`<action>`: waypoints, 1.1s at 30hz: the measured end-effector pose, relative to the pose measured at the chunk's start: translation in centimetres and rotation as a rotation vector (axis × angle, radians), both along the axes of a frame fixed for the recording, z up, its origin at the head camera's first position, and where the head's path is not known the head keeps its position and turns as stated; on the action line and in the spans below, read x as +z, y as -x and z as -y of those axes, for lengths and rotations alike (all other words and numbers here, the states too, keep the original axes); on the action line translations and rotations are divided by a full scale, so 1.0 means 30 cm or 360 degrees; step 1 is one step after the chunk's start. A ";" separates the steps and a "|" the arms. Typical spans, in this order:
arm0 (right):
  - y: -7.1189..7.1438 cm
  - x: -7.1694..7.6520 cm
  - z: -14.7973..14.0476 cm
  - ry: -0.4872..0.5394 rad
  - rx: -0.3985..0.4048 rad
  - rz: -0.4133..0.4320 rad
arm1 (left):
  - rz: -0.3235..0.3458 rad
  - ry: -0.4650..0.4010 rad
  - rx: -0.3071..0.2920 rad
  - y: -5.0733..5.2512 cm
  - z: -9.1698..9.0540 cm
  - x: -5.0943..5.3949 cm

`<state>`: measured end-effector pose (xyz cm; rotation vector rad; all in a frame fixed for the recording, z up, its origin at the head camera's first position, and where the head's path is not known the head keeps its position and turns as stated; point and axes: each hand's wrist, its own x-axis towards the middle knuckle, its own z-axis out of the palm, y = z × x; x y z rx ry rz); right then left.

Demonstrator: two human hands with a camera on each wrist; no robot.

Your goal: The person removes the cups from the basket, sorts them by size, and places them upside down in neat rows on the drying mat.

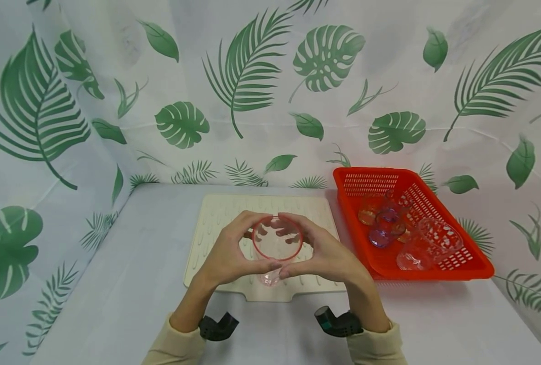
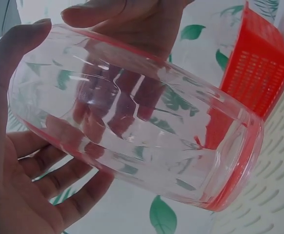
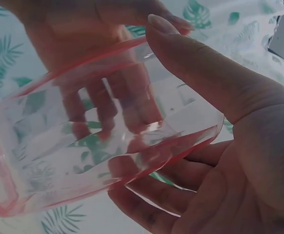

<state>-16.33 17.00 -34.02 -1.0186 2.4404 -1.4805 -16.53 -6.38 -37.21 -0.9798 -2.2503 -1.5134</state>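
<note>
- We see, largest of all, a pale sheet (image 1: 261, 147) printed with green leaves, hanging behind and at both sides.
- Below it we have a white table (image 1: 138, 263).
- At the right of the table we find a red basket (image 1: 434, 274) with pierced walls.
- Beside it, to the left, lies a cream mat (image 1: 220, 213) with rows of short raised ridges and a tab on its near edge.
- Over the mat we see the left hand (image 1: 231, 253) and the right hand (image 1: 327, 253), their fingers curled round opposite sides of one drinking glass (image 1: 275, 248), thumbs on its near side; both are gripping it.
- That glass is clear and tall, with a red line round its mouth and a pinkish-red tint at its thick base (the wrist views show this best). Its wall carries wavy reflections, and we can see fingers and leaves through it. It is held mouth up above the mat; we cannot tell whether its base touches.
- In the basket we make out a clear glass vessel (image 1: 427, 246), then smaller purple glassware (image 1: 381, 237) and amber glassware (image 1: 367, 217).
- On each wrist we notice a small black camera (image 1: 217, 327).
</note>
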 end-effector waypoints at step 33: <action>0.118 -0.211 0.128 -0.0231 0.0273 0.0277 | -0.0012 -0.0120 0.0229 0.014 0.071 0.027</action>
